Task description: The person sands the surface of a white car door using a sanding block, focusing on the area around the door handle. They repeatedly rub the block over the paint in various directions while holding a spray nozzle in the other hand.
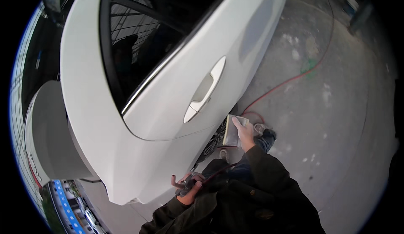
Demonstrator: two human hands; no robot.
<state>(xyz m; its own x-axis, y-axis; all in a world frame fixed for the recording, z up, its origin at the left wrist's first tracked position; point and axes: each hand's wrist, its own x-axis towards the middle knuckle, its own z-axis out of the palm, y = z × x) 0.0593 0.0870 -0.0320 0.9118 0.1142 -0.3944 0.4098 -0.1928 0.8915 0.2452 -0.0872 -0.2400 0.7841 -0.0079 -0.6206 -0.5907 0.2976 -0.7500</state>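
Observation:
My left hand (188, 197) is closed around a small dark air blow gun (185, 185) with a short reddish-brown nozzle, low in front of my body. A red hose (219, 171) runs from the tool across my dark clothes. In my right hand (245, 133) is a flat, greyish sanding pad (231, 133) with a yellowish edge; my thumb lies over its face and my other fingers are hidden behind it. The pad is beside the lower side of a white car (176, 126), above its wheel (211, 143). I cannot tell whether it touches the body.
The car door has a white handle (206, 90) and a grey patch (257, 23) farther along. More red hose (290, 80) snakes over the grey, white-spotted floor (328, 120). A raised white panel (59, 137) is at the left. My shoes (259, 128) stand near the wheel.

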